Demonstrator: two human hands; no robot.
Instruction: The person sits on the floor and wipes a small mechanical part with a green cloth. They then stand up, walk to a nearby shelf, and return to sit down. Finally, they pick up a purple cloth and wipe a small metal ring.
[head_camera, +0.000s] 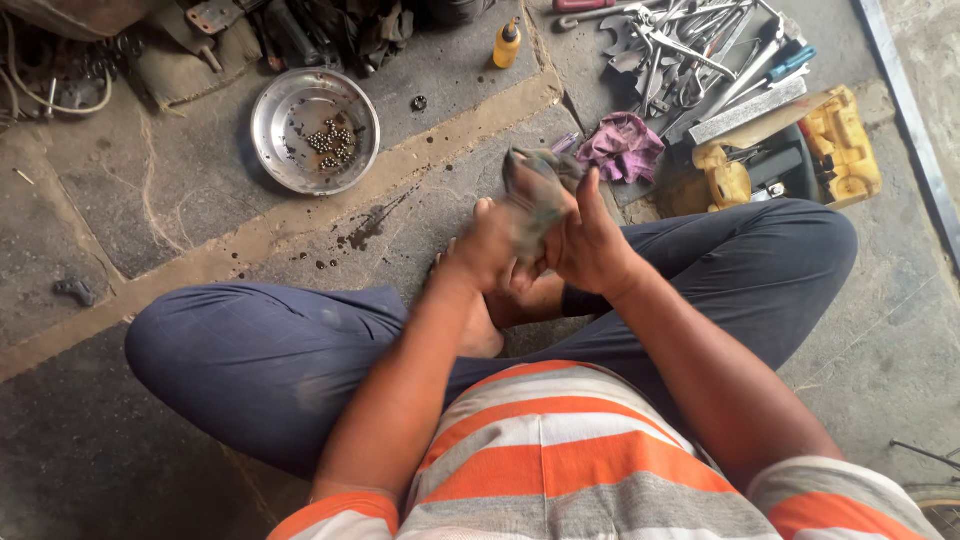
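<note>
Both of our hands meet over our crossed legs, the left hand (487, 248) and the right hand (590, 245) pressed together around a grimy greenish rag (535, 195); the fingers of each are clenched on the rag, which sticks up above them in a crumpled peak, held in the air in front of our knees. We cannot tell whether anything sits inside the cloth, since the folds and our palms cover its middle. Ahead of the hands the stone floor (180, 200) lies open around a round steel bowl (314, 130) holding a small heap of dark metal balls, with oily spots (362, 228) between bowl and hands. A pale raised strip (300, 215) runs slantwise across the floor, marking a step between two slabs. To the right room is tight: a purple cloth (622, 146) lies just beside the rag's tip, and behind it a crowded pile of wrenches and hand tools (690, 55) and a yellow tool case (840, 145) press against our right knee (800, 245). A small yellow bottle (507, 45) stands near the top edge. The heap at the upper left is cut off by the frame and too dark to sort out, and a small grey piece (76, 290) at the left is too small to name.
</note>
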